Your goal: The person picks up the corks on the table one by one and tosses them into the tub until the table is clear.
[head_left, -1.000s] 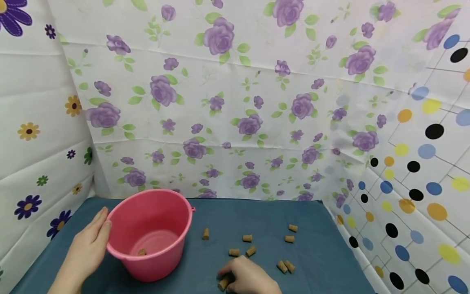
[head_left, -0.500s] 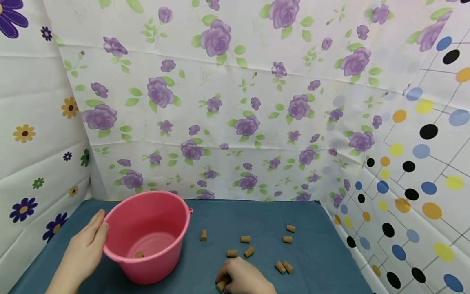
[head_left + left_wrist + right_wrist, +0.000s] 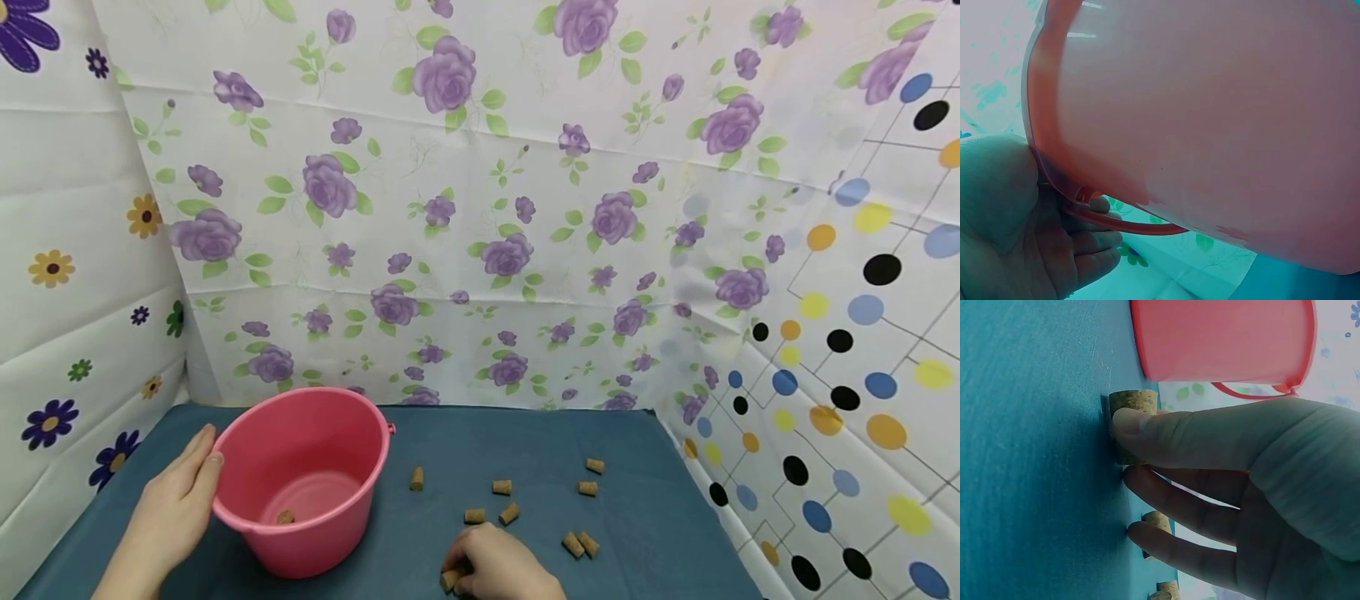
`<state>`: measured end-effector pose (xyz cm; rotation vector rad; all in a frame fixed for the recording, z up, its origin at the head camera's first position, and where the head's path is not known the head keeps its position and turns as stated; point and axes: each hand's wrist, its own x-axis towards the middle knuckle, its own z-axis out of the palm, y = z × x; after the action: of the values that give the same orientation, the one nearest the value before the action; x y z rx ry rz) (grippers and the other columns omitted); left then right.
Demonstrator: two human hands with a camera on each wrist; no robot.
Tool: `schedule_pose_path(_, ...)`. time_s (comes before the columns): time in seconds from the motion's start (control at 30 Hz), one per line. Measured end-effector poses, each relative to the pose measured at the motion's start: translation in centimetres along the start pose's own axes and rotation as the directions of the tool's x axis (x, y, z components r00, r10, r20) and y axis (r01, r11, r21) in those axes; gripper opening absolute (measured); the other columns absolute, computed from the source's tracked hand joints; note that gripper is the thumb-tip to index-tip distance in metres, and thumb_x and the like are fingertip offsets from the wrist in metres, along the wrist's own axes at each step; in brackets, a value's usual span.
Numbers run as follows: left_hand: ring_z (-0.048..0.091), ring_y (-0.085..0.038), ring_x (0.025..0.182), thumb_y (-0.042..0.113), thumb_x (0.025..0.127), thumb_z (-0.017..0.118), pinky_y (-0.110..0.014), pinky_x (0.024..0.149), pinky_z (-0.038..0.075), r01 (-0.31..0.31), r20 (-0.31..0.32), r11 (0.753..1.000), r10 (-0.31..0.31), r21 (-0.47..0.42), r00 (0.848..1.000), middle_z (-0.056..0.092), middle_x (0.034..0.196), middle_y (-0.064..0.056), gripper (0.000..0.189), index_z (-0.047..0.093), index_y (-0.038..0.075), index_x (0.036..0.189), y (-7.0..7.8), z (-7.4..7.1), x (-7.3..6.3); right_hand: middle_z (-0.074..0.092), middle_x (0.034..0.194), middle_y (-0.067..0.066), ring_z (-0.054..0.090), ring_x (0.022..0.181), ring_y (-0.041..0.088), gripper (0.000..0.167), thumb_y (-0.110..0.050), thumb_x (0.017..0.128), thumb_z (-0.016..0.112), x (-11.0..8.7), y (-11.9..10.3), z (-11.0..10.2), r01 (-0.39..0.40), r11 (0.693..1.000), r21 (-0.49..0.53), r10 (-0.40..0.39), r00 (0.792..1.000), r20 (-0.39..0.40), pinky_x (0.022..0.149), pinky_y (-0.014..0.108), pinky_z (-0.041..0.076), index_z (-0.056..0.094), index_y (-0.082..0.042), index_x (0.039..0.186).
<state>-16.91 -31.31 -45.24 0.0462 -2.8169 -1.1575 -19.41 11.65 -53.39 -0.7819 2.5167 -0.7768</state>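
On the left stands a pink bucket (image 3: 300, 533) with a cork (image 3: 286, 517) on its floor. My left hand (image 3: 171, 508) holds the bucket's rim on its left side; in the left wrist view, fingers (image 3: 1094, 265) lie by the lowered pink handle (image 3: 1141, 226). At the bottom middle my right hand (image 3: 504, 567) pinches a cork (image 3: 1135, 400) lying on the blue cloth. The thumb presses one side of that cork in the right wrist view, and the other fingers are spread below. The index fingertip is mostly hidden behind thumb and cork.
Several loose corks lie on the blue cloth (image 3: 660, 542): a lone one (image 3: 417, 478) beside the bucket, one (image 3: 475, 517) just beyond my right hand, and a touching pair (image 3: 581, 545) to its right. Patterned sheets (image 3: 450, 208) enclose the back and sides.
Both hands keep their places, the right one staying at the same cork. The view shifts slightly; no object has visibly moved.
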Motion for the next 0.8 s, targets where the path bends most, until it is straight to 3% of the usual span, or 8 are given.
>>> schedule_pose_path(0.4,0.016,-0.065,0.151,0.04,0.119,0.019,-0.083,0.113,0.022,0.002,-0.002,1.0,-0.002,0.005,1.0,0.009,0.168,-0.04,0.07,0.011,-0.014,0.162,0.1,0.1,0.1,0.074,0.089,-0.017,0.066,0.076,-0.003,0.014,-0.01,0.094,0.082,-0.2,0.6,-0.4,0.012,0.996,0.083,-0.011,1.0,-0.005,0.07,0.021,0.059,0.085,-0.02,0.104)
schedule_pose_path(0.63,0.016,-0.066,0.151,0.039,0.119,0.019,-0.083,0.113,0.021,0.0,-0.001,1.0,0.0,0.008,1.0,0.009,0.168,-0.04,0.07,0.011,-0.015,0.162,0.0,0.1,0.0,0.073,0.092,-0.02,0.065,0.079,-0.004,0.015,-0.019,0.094,0.084,-0.4,0.8,-0.9,-0.003,0.997,0.072,0.006,0.999,-0.049,0.07,0.023,0.059,0.083,-0.025,0.107)
schedule_pose_path(0.8,0.016,-0.066,0.151,0.04,0.119,0.019,-0.083,0.113,0.021,0.001,-0.006,1.0,-0.001,0.009,1.0,0.009,0.167,-0.04,0.07,0.011,-0.015,0.162,0.1,0.1,0.1,0.075,0.093,-0.018,0.067,0.081,-0.005,0.017,-0.02,0.094,0.085,-0.4,0.7,-1.5,0.024,0.998,0.06,-0.017,0.993,-0.114,0.072,0.021,0.059,0.084,-0.022,0.111)
